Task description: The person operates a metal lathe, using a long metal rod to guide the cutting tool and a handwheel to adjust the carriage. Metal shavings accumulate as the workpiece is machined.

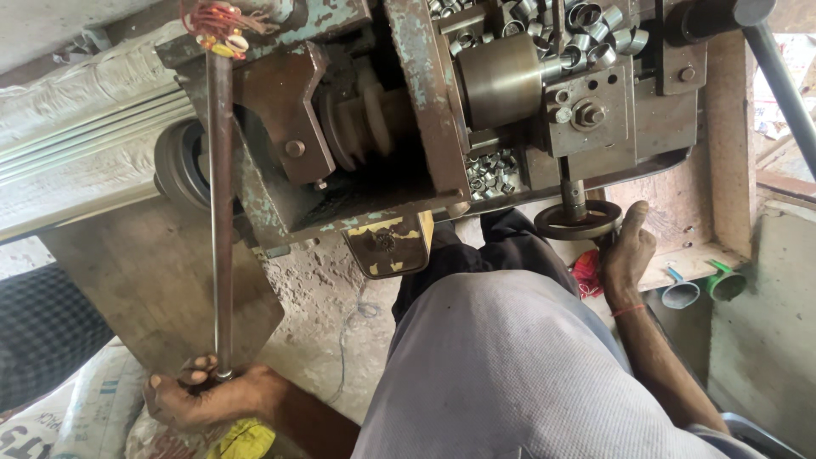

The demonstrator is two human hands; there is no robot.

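Observation:
An old metal lathe (425, 127) with peeling teal paint fills the top of the view. My left hand (200, 395) is closed around the lower end of a long thin steel rod (222, 212) that runs up to the machine's left side. My right hand (626, 253) grips the rim of a small dark handwheel (578, 223) under the machine's right part, thumb pointing up. A brass-coloured cylinder (501, 81) sits on the spindle, with a stepped pulley (361, 115) to its left. Several small shiny metal rings (586, 38) lie on top, and more rings (491, 174) lie below the cylinder.
My grey-clothed leg (510, 365) fills the lower middle. A wooden board (144, 280) leans at left above a white sack (85, 408). A wrapped ribbed bundle (76, 144) lies at upper left. Two pipe ends, one with a green fitting (727, 283), sit at right beside a slanted grey bar (786, 85).

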